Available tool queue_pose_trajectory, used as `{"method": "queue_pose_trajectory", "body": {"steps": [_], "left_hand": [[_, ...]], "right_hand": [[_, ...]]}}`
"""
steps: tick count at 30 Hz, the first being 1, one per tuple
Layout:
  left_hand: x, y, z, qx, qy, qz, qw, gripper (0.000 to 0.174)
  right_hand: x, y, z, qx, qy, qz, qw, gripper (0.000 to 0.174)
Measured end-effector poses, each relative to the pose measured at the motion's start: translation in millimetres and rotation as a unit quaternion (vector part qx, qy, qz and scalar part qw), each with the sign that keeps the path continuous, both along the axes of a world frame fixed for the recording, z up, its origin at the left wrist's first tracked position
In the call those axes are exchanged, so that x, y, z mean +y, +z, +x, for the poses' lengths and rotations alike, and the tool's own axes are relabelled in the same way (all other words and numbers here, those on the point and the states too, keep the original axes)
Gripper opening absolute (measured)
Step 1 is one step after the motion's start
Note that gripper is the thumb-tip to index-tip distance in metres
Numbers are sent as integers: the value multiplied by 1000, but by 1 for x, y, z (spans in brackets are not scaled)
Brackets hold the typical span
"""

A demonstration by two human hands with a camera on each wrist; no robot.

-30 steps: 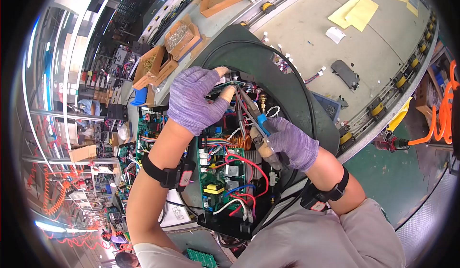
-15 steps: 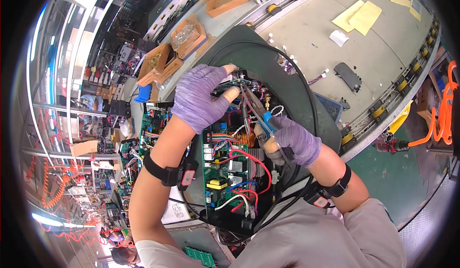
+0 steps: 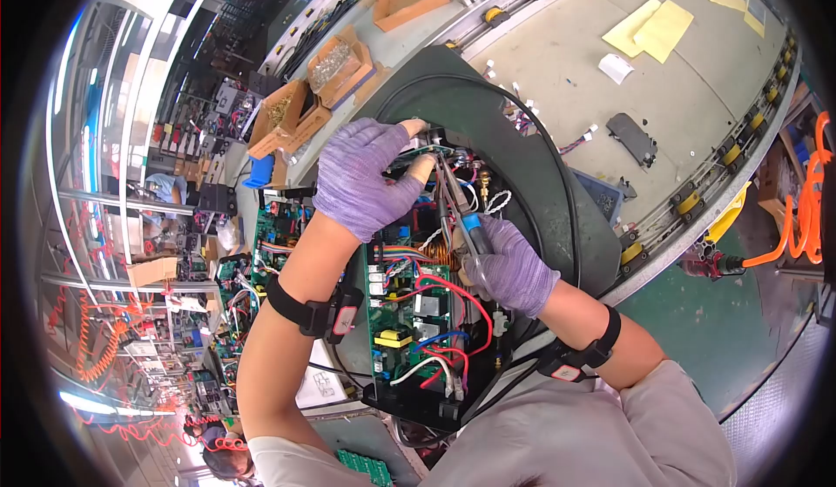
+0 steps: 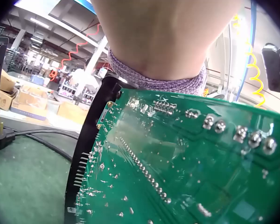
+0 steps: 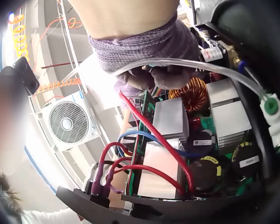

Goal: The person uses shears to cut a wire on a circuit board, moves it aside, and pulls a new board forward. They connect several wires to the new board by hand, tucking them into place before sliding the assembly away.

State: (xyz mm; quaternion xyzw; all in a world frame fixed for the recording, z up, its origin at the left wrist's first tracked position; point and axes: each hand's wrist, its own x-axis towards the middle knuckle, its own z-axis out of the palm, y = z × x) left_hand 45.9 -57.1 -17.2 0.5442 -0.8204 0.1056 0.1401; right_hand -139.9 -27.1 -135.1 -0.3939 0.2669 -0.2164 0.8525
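Note:
At the far end of an opened electronics unit [image 3: 418, 313], my gloved left hand [image 3: 361, 178] pinches a small green circuit board [image 3: 427, 151] between thumb and fingers. My right hand [image 3: 515, 265], gloved too, grips a pair of pliers [image 3: 471, 226] with blue on the handles. The pliers' tips reach in close to the left thumb, among thin wires. In the left wrist view, the solder side of a large green board [image 4: 177, 158] hides the left fingers. The right wrist view shows the curled right fingers [image 5: 165, 78] over a copper coil [image 5: 189, 95]; the pliers are hidden there.
Red cables [image 3: 470, 300] arch over the unit, and a black cable [image 3: 566, 182] loops around its right side on a dark green mat [image 3: 514, 104]. Cardboard boxes of small parts [image 3: 335, 64] stand at the upper left. A roller conveyor [image 3: 688, 199] curves along the right.
My right hand has shifted left and slightly down, turning the pliers more upright. The left hand keeps its hold on the small board. The whole head view shifted slightly earlier.

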Motion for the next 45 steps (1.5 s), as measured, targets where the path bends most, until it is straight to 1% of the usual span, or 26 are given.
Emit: {"method": "queue_pose_trajectory", "body": {"steps": [3,7,9,12,15,17,19,20,22,24,27,29,32,36,38,41,45], "left_hand": [[-1,0,-2,-2,-13,-17,1000,35],[-3,-2,-3,13,-24,-33,999,33],[-4,-2,-3,15,-22,-27,999,33],[-2,0,-3,15,-8,-8,1000,33],[-3,0,-2,18,-9,0,1000,34],[-3,0,0,10,-9,5,1000,35],[-2,4,0,2,-13,30,999,38],[0,6,1,-3,-14,43,999,39],[4,6,0,-3,13,57,998,42],[8,8,-2,4,32,76,997,45],[7,6,-4,1,47,67,997,44],[6,4,-2,7,47,63,997,42],[3,4,-3,2,43,54,998,39],[2,3,-4,-18,22,12,1000,37],[2,2,-4,-11,19,11,1000,37],[2,1,-3,-1,16,12,1000,37],[2,1,-3,4,9,9,1000,36]], "right_hand": [[0,1,-3,-102,-1,98,990,44],[-10,9,-15,-178,62,222,957,41],[-13,5,-19,-234,85,264,932,43],[-13,-7,-13,-286,119,285,907,44],[-12,3,-16,-238,77,236,939,44],[-7,-1,-10,-163,37,188,968,43],[-5,1,-10,-126,8,157,979,43],[-5,4,-12,-127,-3,153,980,42],[-8,0,-17,-135,5,141,981,43],[-10,2,-19,-101,22,112,988,43],[-9,-3,-22,-66,31,98,993,42],[-7,0,-21,-59,25,92,994,42],[-6,3,-21,-87,14,102,991,42],[-7,5,-17,-69,7,84,994,43],[-8,2,-14,-71,8,75,995,43],[-10,-5,-15,-32,44,61,997,62],[-11,-8,-14,-35,59,65,996,64]]}}
